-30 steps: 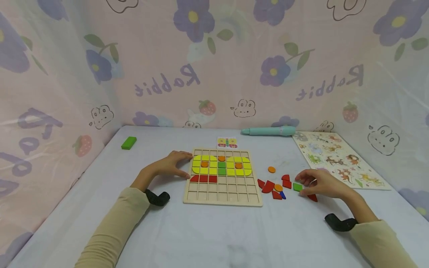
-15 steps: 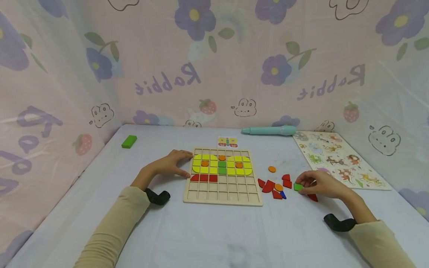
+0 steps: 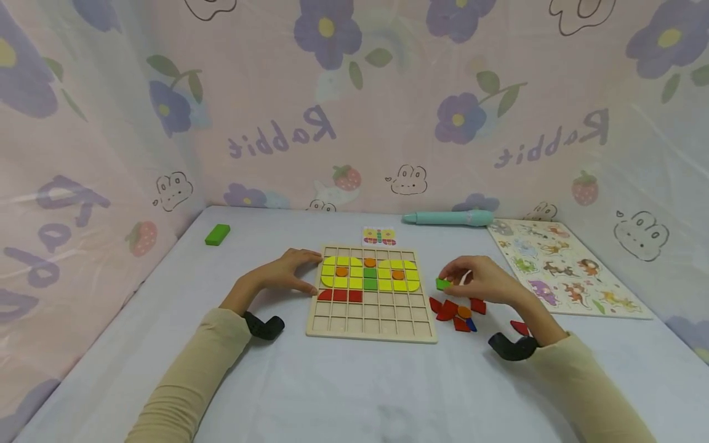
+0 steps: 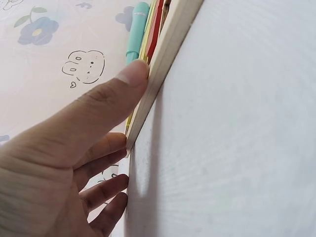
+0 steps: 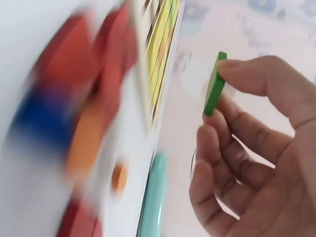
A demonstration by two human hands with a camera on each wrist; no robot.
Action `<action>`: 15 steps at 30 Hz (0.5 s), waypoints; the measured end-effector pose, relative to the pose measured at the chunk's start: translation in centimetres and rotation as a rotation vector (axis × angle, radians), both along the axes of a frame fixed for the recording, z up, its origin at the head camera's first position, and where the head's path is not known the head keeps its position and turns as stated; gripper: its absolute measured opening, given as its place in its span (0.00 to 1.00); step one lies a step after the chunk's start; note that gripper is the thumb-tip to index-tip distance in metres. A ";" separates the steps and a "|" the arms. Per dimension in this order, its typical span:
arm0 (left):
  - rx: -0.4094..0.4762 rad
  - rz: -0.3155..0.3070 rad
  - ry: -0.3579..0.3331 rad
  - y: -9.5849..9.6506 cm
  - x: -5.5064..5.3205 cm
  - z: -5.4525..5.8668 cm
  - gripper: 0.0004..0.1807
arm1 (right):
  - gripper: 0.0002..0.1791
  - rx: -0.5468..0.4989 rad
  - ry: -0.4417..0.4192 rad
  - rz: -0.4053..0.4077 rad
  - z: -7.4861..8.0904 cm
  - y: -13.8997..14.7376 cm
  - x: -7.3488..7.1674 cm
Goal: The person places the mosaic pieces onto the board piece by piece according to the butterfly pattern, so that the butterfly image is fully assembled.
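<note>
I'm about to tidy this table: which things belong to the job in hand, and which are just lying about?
In use, it seems:
wooden grid board
coloured pieces set in it
green piece in the right grip
loose red pieces, orange disc, blue piece
patterned card

Apparently lying about:
green block
teal pen
animal-picture board

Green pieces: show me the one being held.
The green piece pinched by the right hand; two green squares sit on the board, and the green block lies on the table, far left.
</note>
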State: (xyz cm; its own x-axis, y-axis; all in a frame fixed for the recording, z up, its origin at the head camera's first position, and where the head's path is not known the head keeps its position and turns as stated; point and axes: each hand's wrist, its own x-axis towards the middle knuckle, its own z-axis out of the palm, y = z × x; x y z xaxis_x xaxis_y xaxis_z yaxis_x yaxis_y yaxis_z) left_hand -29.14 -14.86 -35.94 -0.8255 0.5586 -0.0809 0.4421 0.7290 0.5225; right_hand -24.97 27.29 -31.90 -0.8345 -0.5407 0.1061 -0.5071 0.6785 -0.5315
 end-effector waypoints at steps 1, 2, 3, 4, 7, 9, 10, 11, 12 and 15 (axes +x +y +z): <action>0.001 0.000 0.001 0.0 0.0 0.0 0.43 | 0.14 -0.006 0.001 0.014 0.0 -1.1 -0.1; 0.002 0.001 0.000 0.0 0.0 0.0 0.43 | 0.14 -0.010 0.005 0.030 0.0 -2.1 -0.2; 0.001 0.000 0.002 0.0 0.0 0.0 0.43 | 0.14 -0.019 0.002 0.040 0.1 -3.2 -0.3; 0.001 0.001 0.004 0.0 0.0 0.0 0.43 | 0.14 -0.029 -0.002 0.049 0.0 -4.2 -0.3; -0.004 0.004 0.005 0.0 -0.1 -0.1 0.43 | 0.14 -0.061 -0.003 0.084 -0.5 -6.9 -0.5; -0.005 0.002 0.006 0.0 -0.1 -0.1 0.43 | 0.13 -0.090 0.014 0.117 -1.0 -8.3 -0.7; -0.004 0.001 0.005 0.0 -0.1 -0.1 0.43 | 0.13 -0.101 0.021 0.127 -1.2 -8.9 -0.7; -0.004 0.000 0.004 0.0 -0.2 -0.1 0.43 | 0.12 -0.108 0.033 0.135 -1.5 -9.4 -0.8; -0.003 -0.003 0.004 0.0 -0.2 -0.1 0.43 | 0.12 -0.112 0.050 0.146 -1.7 -9.9 -0.8; 0.000 -0.007 0.004 -0.1 -0.2 -0.1 0.44 | 0.11 -0.094 0.058 0.139 -2.1 -11.0 -1.0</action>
State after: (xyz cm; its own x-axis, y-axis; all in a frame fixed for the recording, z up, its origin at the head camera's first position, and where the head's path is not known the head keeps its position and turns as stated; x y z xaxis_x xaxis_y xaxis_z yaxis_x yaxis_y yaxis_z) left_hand -29.35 -14.92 -36.07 -0.8218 0.5645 -0.0778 0.4493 0.7259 0.5208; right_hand -25.93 16.25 -34.01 -0.7435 -0.6358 0.2071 -0.6240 0.5483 -0.5568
